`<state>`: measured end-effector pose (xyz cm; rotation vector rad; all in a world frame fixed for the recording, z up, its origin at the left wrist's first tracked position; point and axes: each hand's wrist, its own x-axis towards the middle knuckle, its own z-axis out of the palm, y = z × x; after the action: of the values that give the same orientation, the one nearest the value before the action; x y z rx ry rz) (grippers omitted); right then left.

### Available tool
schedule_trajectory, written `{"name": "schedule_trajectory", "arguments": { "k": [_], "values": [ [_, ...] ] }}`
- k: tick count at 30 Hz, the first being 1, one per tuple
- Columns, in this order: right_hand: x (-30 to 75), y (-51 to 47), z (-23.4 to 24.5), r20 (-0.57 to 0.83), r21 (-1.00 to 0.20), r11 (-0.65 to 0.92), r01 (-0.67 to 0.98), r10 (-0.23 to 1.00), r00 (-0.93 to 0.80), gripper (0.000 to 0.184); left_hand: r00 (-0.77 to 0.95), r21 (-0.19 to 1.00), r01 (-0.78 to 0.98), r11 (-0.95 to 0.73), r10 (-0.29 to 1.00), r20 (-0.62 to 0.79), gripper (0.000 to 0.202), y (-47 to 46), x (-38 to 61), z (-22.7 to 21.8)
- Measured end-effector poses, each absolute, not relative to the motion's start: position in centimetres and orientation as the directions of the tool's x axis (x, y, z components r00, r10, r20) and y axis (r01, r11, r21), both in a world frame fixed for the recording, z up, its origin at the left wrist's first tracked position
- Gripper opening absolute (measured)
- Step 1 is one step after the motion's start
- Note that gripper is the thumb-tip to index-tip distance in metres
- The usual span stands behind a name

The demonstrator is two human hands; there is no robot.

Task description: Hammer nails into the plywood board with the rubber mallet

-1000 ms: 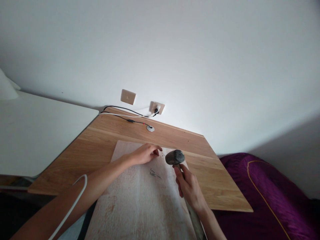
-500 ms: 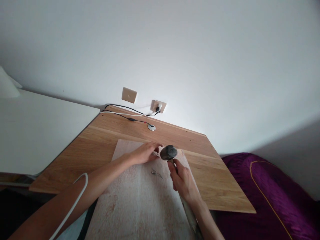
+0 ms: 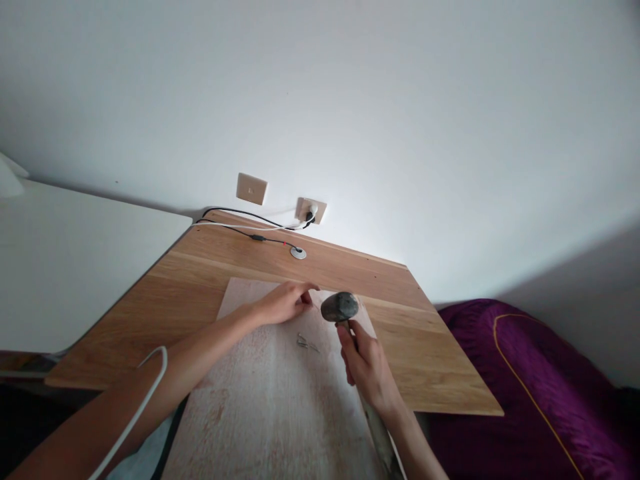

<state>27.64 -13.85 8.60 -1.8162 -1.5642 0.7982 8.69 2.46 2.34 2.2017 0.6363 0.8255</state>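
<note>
At the left, a white cable [image 3: 150, 373] is seen draped over the forearm, and the left hand [image 3: 280, 305] is laid on the pale board [image 3: 270, 413] with its fingertips pinched together; whatever is pinched is too small to be made out. Just right of it, loose nails [image 3: 305, 343] are scattered on the board, which is laid on the wooden desk [image 3: 200, 280]. Further right, the hammer [image 3: 340, 307] is gripped by its handle in the clenched right hand [image 3: 367, 363], with its head held over the board near the left fingertips.
</note>
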Motion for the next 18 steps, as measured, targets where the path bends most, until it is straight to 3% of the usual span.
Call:
{"name": "schedule_trajectory", "arguments": {
  "k": [6, 13, 18],
  "values": [
    [26.3, -11.3, 8.9, -0.032, -0.730, -0.057, 0.681, 0.998, 0.050, 0.040, 0.681, 0.682, 0.188, -0.707, 0.594, 0.428, 0.066, 2.3, 8.4, 2.6],
    [27.5, -14.0, 8.5, -0.078, -0.738, -0.121, 0.664, 0.993, 0.094, 0.041, 0.650, 0.691, 0.253, -0.677, 0.648, 0.397, 0.044, 2.2, 8.9, 2.5],
    [28.4, -15.7, 7.7, -0.172, -0.703, -0.177, 0.689, 0.982, 0.077, 0.044, 0.654, 0.699, 0.273, -0.661, 0.661, 0.369, 0.043, 2.2, 9.1, 2.8]
  ]
}}
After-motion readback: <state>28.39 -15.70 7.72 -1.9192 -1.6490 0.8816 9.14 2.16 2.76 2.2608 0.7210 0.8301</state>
